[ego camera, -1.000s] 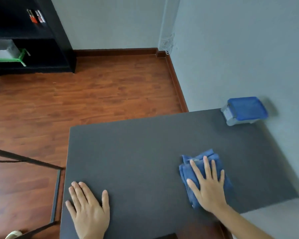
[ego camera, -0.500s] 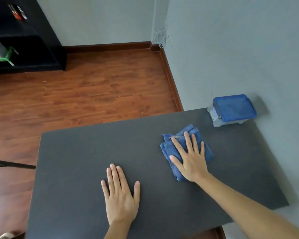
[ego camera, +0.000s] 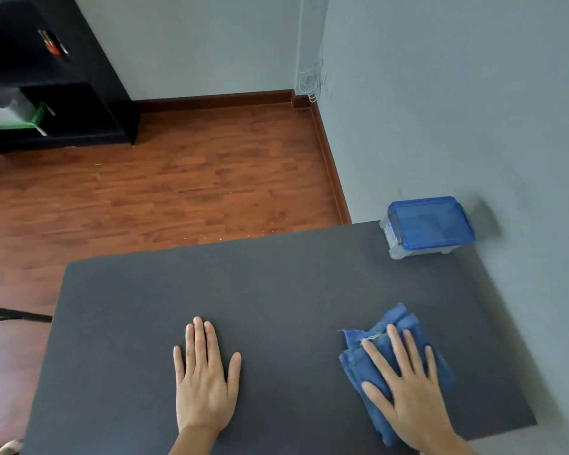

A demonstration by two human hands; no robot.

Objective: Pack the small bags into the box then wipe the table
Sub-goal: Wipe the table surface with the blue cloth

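A folded blue cloth lies on the dark grey table near its right front part. My right hand presses flat on the cloth, fingers spread. My left hand rests palm down on the bare table, holding nothing. A clear plastic box with a shut blue lid stands at the table's far right corner against the wall. No small bags are visible on the table.
A grey wall runs along the table's right side. Wooden floor lies beyond the far edge, with a black shelf unit at the back left. A thin black bar sticks out left of the table.
My right hand has slid the cloth from the table's middle back toward the near right edge. My left hand stays flat on the table.
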